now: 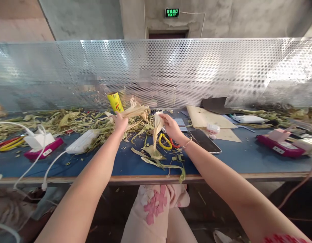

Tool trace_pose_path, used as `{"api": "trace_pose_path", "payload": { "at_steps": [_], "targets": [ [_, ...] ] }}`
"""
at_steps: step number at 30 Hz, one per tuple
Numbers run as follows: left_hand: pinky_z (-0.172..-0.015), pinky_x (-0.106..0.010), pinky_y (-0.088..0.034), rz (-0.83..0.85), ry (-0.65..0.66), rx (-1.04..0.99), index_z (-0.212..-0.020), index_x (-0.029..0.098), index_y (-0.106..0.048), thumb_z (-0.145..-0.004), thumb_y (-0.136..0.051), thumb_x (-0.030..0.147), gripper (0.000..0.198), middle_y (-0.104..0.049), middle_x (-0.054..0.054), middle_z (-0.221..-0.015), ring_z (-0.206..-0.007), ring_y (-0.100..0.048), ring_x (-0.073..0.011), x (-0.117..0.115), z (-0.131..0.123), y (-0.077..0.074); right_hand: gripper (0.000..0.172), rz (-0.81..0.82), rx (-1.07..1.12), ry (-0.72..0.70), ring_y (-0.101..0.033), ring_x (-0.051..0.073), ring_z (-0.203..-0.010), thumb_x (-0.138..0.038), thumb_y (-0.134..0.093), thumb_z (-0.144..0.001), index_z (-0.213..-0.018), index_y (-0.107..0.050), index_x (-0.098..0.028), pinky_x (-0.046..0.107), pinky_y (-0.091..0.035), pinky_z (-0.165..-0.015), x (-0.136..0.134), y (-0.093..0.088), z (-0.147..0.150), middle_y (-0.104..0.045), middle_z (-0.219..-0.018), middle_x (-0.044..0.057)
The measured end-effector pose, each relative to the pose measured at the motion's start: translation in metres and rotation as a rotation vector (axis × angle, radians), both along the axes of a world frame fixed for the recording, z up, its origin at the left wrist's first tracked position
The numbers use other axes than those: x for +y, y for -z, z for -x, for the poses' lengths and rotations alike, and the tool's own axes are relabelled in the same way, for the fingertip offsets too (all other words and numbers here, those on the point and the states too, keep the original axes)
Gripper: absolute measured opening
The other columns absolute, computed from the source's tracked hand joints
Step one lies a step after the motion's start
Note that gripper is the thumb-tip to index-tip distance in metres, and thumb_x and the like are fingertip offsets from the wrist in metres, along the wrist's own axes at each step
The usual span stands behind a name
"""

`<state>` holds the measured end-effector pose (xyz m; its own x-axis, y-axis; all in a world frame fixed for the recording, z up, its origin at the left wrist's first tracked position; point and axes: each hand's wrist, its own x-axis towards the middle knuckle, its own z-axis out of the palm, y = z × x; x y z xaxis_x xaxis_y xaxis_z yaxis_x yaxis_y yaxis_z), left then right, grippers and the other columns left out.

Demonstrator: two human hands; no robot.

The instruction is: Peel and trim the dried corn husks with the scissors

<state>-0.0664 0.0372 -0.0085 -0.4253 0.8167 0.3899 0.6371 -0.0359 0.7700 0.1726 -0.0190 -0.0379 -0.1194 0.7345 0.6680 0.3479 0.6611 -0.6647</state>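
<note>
Seen from the wearer's head, as on a clock face over the view, two bare forearms reach up from 7 and 5 o'clock across a blue table (135, 170).

The left hand (120, 122), at 9 o'clock near the centre, has its fingers closed around one end of a pale, dry husk bundle (137, 110); exactly how the fingertips press is hidden. The bundle extends towards the centre at 10 o'clock.

The right hand (169, 124), at 3 o'clock near the centre, pinches the top of a pale husk strip (156, 130) between thumb and fingers. The strip hangs towards 6 o'clock, over curled green shreds (162, 164).

Below this hand, at 5 o'clock, lies a yellow loop handle (165, 148). A dark phone (206, 141) lies near the right wrist at 4 o'clock; beige paper (201, 116) is at 3.

A yellow tube (115, 102) stands tilted at 10 o'clock, just beyond the left hand. Loose husks (66, 118) spread to 9 o'clock, and a white device (81, 141) lies between 8 and 9. At 12 o'clock, beyond a perforated metal screen (176, 67), a green exit sign (172, 13) glows.
</note>
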Motion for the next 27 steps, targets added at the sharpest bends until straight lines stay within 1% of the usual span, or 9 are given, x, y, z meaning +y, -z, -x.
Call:
{"api": "trace_pose_path", "payload": {
  "at_steps": [2, 5, 7, 9, 11, 13, 17, 21, 27],
  "targets": [
    [-0.111, -0.037, -0.019, 0.052, 0.028, 0.023, -0.139, 0.010, -0.025, -0.075, -0.054, 0.025, 0.071, -0.007, -0.017, -0.150, -0.137, -0.015, -0.0290, -0.007, -0.008, -0.003, 0.048, -0.047, -0.122, 0.035, -0.050, 0.015, -0.115, -0.005, -0.034, -0.073, -0.117, -0.050, -0.015, 0.035, -0.042, -0.097, -0.002, 0.000, 0.002, -0.056, -0.123, 0.011],
    [-0.110, -0.045, -0.016, 0.050, 0.164, 0.108, -0.135, 0.017, -0.035, -0.081, -0.047, 0.033, 0.058, -0.009, -0.013, -0.151, -0.137, -0.015, -0.0314, -0.022, -0.025, -0.008, 0.052, -0.129, -0.247, 0.047, -0.043, 0.016, -0.123, -0.004, -0.033, -0.073, -0.121, -0.049, -0.014, 0.037, -0.035, -0.104, -0.006, -0.001, 0.005, -0.050, -0.130, 0.011],
    [-0.108, -0.055, -0.009, 0.081, 0.227, 0.129, -0.127, 0.020, -0.047, -0.080, -0.048, 0.041, 0.052, -0.023, -0.011, -0.148, -0.137, -0.011, -0.0360, -0.030, -0.037, -0.008, 0.052, -0.175, -0.317, 0.022, -0.039, 0.017, -0.127, -0.005, -0.036, -0.073, -0.124, -0.048, -0.013, 0.038, -0.032, -0.106, -0.007, -0.002, 0.005, -0.045, -0.135, 0.013],
    [-0.109, -0.052, -0.013, 0.024, 0.384, 0.092, -0.117, 0.018, -0.055, -0.079, -0.050, 0.044, 0.047, -0.042, -0.012, -0.138, -0.137, -0.014, -0.0333, -0.036, -0.049, -0.005, 0.054, -0.214, -0.380, -0.017, -0.036, 0.019, -0.130, -0.006, -0.039, -0.073, -0.126, -0.047, -0.012, 0.039, -0.031, -0.107, -0.009, -0.002, 0.005, -0.039, -0.139, 0.014],
    [-0.104, -0.043, -0.028, -0.004, 0.582, -0.058, -0.108, 0.017, -0.059, -0.076, -0.054, 0.043, 0.041, -0.054, -0.012, -0.126, -0.128, -0.036, -0.0295, -0.039, -0.058, 0.000, 0.056, -0.254, -0.450, -0.047, -0.031, 0.019, -0.132, -0.006, -0.039, -0.073, -0.128, -0.045, -0.012, 0.039, -0.030, -0.108, -0.011, -0.003, 0.005, -0.035, -0.142, 0.014],
    [-0.090, -0.037, -0.043, 0.031, 0.716, -0.257, -0.100, 0.017, -0.060, -0.073, -0.059, 0.038, 0.034, -0.064, -0.010, -0.105, -0.105, -0.056, -0.0245, -0.041, -0.063, 0.004, 0.057, -0.290, -0.529, -0.058, -0.026, 0.019, -0.135, -0.004, -0.036, -0.075, -0.131, -0.042, -0.012, 0.041, -0.028, -0.110, -0.013, -0.003, 0.006, -0.033, -0.143, 0.013],
    [-0.062, -0.025, -0.046, 0.101, 0.878, -0.672, -0.081, 0.016, -0.059, -0.068, -0.062, 0.023, 0.014, -0.060, -0.001, -0.071, -0.063, -0.058, -0.0121, -0.047, -0.067, 0.003, 0.058, -0.347, -0.720, -0.030, -0.017, 0.019, -0.138, -0.002, -0.032, -0.077, -0.134, -0.038, -0.012, 0.043, -0.026, -0.110, -0.017, -0.005, 0.008, -0.028, -0.146, 0.013],
    [-0.051, -0.019, -0.040, 0.077, 0.858, -0.826, -0.068, 0.014, -0.055, -0.064, -0.061, 0.012, 0.007, -0.054, 0.002, -0.059, -0.051, -0.050, -0.0073, -0.050, -0.064, -0.003, 0.059, -0.398, -0.889, 0.037, -0.014, 0.022, -0.138, -0.004, -0.035, -0.079, -0.137, -0.034, -0.016, 0.044, -0.028, -0.108, -0.026, -0.008, 0.012, -0.021, -0.149, 0.010],
    [-0.051, -0.020, -0.040, -0.252, 0.542, -0.796, -0.071, 0.019, -0.045, -0.073, -0.057, 0.029, 0.016, -0.048, 0.005, -0.058, -0.052, -0.050, -0.0085, -0.030, -0.048, -0.008, 0.062, -0.436, -1.034, 0.152, -0.013, 0.024, -0.138, -0.008, -0.041, -0.079, -0.138, -0.032, -0.023, 0.048, -0.018, -0.110, -0.038, -0.012, 0.015, -0.020, -0.150, 0.005]
  ]
}}
